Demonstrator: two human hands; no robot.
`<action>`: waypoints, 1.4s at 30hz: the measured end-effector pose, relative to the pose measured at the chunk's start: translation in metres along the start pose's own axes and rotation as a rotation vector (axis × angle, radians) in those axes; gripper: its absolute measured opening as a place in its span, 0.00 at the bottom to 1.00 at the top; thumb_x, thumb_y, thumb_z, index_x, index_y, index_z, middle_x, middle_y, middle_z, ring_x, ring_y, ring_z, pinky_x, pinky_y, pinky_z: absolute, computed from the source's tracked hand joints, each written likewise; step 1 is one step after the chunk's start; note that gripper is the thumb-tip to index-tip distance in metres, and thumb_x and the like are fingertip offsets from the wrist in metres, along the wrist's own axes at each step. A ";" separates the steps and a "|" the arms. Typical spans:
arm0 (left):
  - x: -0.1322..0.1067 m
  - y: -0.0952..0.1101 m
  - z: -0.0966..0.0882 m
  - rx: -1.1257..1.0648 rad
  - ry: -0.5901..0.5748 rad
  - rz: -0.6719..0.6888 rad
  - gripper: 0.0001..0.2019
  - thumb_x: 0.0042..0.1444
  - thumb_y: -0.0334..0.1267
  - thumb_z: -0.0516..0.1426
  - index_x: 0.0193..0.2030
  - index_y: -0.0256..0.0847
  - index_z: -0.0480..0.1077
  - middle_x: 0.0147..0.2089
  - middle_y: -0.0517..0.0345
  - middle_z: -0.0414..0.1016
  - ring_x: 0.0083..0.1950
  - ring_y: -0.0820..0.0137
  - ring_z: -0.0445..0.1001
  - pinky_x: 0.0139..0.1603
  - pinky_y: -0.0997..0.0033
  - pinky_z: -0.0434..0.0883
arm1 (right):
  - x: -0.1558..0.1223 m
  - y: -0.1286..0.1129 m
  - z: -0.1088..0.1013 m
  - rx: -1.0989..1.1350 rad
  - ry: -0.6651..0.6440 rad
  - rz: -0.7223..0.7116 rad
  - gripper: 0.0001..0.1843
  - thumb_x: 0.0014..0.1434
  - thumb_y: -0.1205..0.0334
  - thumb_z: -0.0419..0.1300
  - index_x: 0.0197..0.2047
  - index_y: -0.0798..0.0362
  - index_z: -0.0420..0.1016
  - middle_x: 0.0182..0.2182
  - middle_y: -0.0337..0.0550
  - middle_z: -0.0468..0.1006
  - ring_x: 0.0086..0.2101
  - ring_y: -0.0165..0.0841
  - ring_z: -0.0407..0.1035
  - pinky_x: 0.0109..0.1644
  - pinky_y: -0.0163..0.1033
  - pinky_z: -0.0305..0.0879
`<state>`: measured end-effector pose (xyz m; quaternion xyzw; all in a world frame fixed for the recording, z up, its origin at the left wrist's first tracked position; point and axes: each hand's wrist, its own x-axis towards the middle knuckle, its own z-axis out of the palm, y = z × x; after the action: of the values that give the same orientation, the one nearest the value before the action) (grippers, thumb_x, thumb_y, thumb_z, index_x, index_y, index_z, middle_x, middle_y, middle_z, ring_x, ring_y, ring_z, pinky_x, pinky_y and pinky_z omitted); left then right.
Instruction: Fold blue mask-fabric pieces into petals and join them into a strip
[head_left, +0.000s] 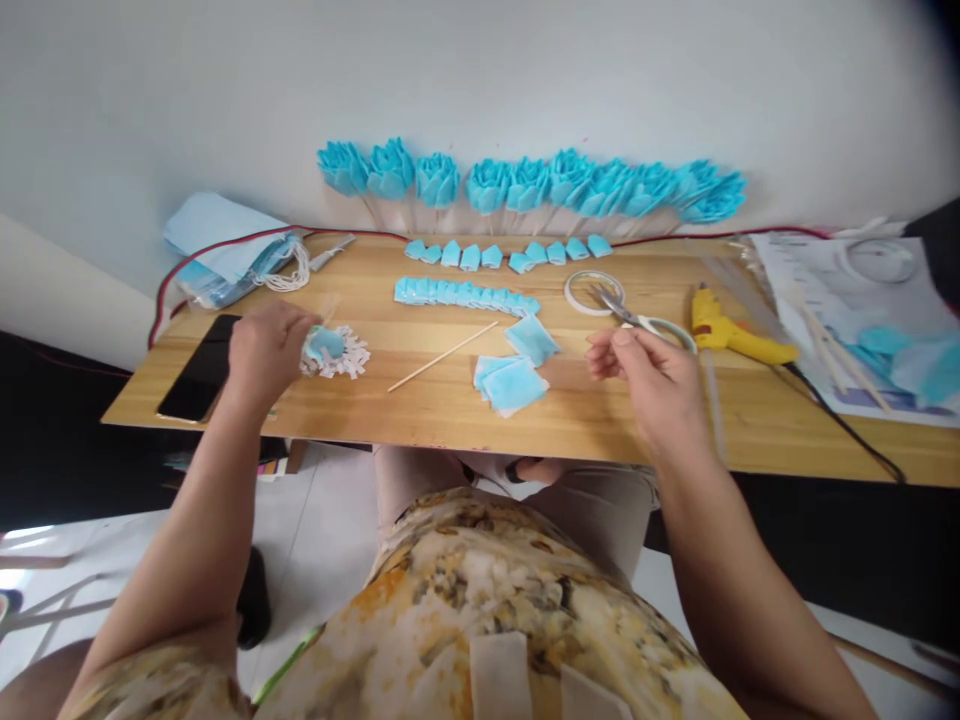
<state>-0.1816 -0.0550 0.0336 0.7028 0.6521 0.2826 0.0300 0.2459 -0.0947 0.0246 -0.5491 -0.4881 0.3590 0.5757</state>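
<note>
At the left, my left hand (266, 350) bends over a small heap of white cut strips (345, 360) with a light blue piece (326, 345) among them. Its fingers are drawn together; whatever is between them is hidden. My right hand (656, 385) is just in front of the scissors (626, 313), thumb and fingers curled together, with no object clearly visible in them. Between the hands lie a thin wooden stick (442, 357) and blue fabric squares (514, 383). Behind these runs a row of overlapping folded blue pieces (465, 294).
Blue fabric flowers (487, 185) on sticks line the wall, with separate folded petals (470, 257) before them. A tape roll (581, 292) and yellow glue gun (739, 335) are at right. A phone (199, 370) and blue face masks (225, 245) are at left. A red-black cable crosses behind.
</note>
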 end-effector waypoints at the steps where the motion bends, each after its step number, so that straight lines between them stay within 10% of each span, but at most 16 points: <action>1: 0.000 0.002 -0.001 -0.009 0.025 0.030 0.16 0.64 0.47 0.52 0.39 0.41 0.78 0.44 0.56 0.80 0.55 0.59 0.73 0.59 0.58 0.64 | 0.000 0.002 -0.002 -0.019 0.005 -0.009 0.13 0.61 0.52 0.63 0.33 0.53 0.81 0.27 0.41 0.79 0.24 0.27 0.70 0.29 0.36 0.71; 9: -0.007 0.081 -0.001 -0.195 0.103 0.191 0.13 0.61 0.45 0.59 0.48 0.44 0.78 0.52 0.57 0.79 0.60 0.57 0.73 0.65 0.54 0.63 | 0.013 0.026 -0.018 -0.402 -0.110 -0.144 0.14 0.64 0.54 0.57 0.43 0.50 0.81 0.36 0.45 0.83 0.33 0.36 0.77 0.38 0.43 0.74; 16: 0.003 0.161 0.030 -0.250 -0.245 0.377 0.15 0.66 0.43 0.53 0.48 0.40 0.78 0.45 0.51 0.83 0.40 0.65 0.78 0.42 0.66 0.72 | 0.036 0.018 -0.004 -0.934 -0.226 -0.169 0.15 0.66 0.60 0.53 0.48 0.53 0.80 0.43 0.50 0.84 0.41 0.42 0.77 0.46 0.43 0.67; 24: -0.002 0.182 0.087 -0.213 -0.633 0.663 0.12 0.65 0.38 0.54 0.42 0.42 0.79 0.43 0.50 0.82 0.46 0.59 0.78 0.49 0.61 0.70 | 0.062 0.017 0.037 -1.077 -0.343 -0.122 0.07 0.62 0.61 0.59 0.38 0.51 0.79 0.41 0.48 0.83 0.42 0.41 0.75 0.38 0.40 0.61; 28: 0.002 0.174 0.091 -0.477 -0.653 0.540 0.08 0.61 0.39 0.58 0.39 0.45 0.81 0.42 0.51 0.82 0.43 0.60 0.78 0.47 0.63 0.69 | 0.063 0.022 0.016 -0.745 -0.293 -0.121 0.04 0.59 0.62 0.60 0.34 0.51 0.75 0.32 0.42 0.80 0.34 0.34 0.73 0.39 0.39 0.63; 36: 0.031 0.165 0.080 -0.667 -0.336 0.207 0.08 0.60 0.40 0.60 0.39 0.43 0.81 0.34 0.57 0.79 0.31 0.70 0.69 0.34 0.70 0.64 | 0.081 0.021 -0.001 0.007 -0.007 -0.004 0.09 0.56 0.58 0.62 0.40 0.49 0.72 0.31 0.35 0.75 0.31 0.29 0.71 0.37 0.36 0.69; 42: 0.016 0.175 0.094 -1.100 -0.588 -0.057 0.11 0.58 0.46 0.63 0.39 0.42 0.82 0.32 0.56 0.80 0.31 0.70 0.71 0.36 0.69 0.68 | 0.075 0.023 0.019 -0.037 -0.153 -0.092 0.18 0.58 0.60 0.62 0.52 0.49 0.75 0.36 0.38 0.81 0.37 0.32 0.76 0.43 0.39 0.72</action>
<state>0.0168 -0.0352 0.0329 0.6151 0.3940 0.3708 0.5736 0.2507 -0.0146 0.0132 -0.5075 -0.5618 0.3641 0.5424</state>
